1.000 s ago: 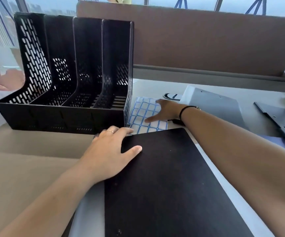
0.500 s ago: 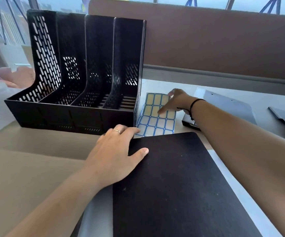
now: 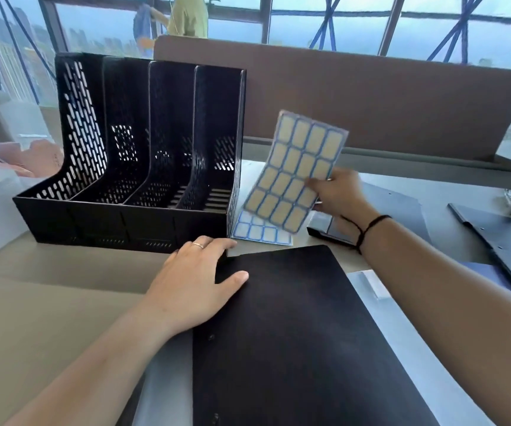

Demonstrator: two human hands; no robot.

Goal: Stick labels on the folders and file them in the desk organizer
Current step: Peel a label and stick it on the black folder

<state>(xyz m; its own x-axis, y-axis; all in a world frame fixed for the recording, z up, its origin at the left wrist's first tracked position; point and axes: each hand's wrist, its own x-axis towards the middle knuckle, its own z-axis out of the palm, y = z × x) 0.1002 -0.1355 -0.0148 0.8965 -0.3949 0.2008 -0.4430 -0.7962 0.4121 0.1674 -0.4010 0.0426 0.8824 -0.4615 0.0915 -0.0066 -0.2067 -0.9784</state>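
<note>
Now, right hand pinching raised label sheet, left hand flat on black folder beside organizer

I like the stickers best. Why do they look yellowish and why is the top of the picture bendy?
In the head view, bright window light behind the lifted blue-bordered label sheet shines through, tinting it yellowish; the right hand pinching it looks slightly blurred; the wide-angle lens curves the brown partition panel; the black mesh desk organizer stays dark and backlit.

Right hand now pinching label sheet, lifted off desk, tilted upright
</note>
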